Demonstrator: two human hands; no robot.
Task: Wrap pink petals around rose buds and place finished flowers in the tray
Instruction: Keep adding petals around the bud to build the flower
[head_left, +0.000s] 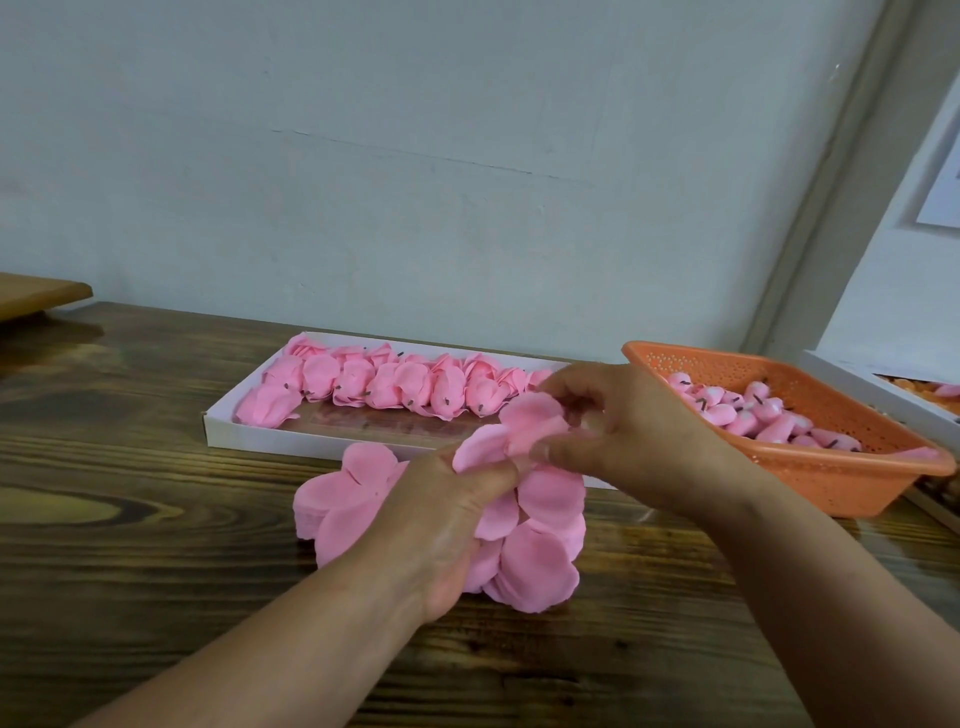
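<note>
Pink petals (511, 434) are being pinched by both hands, left hand (447, 519) and right hand (618, 436), wrapping a bud (hidden). The white tray (270, 441), along the worktop's far edge, is waiting within reach.

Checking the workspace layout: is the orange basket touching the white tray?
Apart. The head view shows dark table between the orange basket and the white tray, right of the right hand.

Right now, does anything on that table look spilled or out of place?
Nothing stands out. Finished flowers sit in rows in the white tray, buds stay inside the orange basket, and the petal pile lies under both hands.
</note>
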